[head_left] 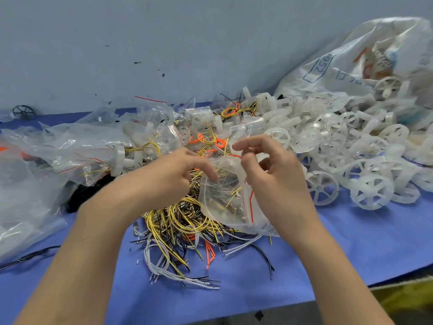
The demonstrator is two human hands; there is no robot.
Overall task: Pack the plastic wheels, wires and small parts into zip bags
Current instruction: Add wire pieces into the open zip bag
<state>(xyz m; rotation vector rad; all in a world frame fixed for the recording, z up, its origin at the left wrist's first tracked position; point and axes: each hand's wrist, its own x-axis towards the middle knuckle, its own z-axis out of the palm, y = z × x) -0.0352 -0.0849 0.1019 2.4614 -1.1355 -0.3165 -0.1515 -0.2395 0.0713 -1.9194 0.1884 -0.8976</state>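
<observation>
- Bag (225, 202): clear, red zip line, a few wires inside, held just above the wires (178, 221) at mid-surface (304, 266).
- Right grip (269, 170) pinches its top rim.
- Left grip (168, 174) pinches its left edge.
- Wheels (328, 141) heaped right, beside a sack (351, 62).
- Filled bags (77, 148) lie left.

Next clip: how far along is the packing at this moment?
Done: several filled clear zip bags lie at the left and centre back. In hand: the left hand and right hand hold a clear red-striped zip bag at its mouth, with some yellow wires inside. Remaining: a tangle of loose yellow, black and white wires and a big heap of white plastic wheels on the right.
</observation>
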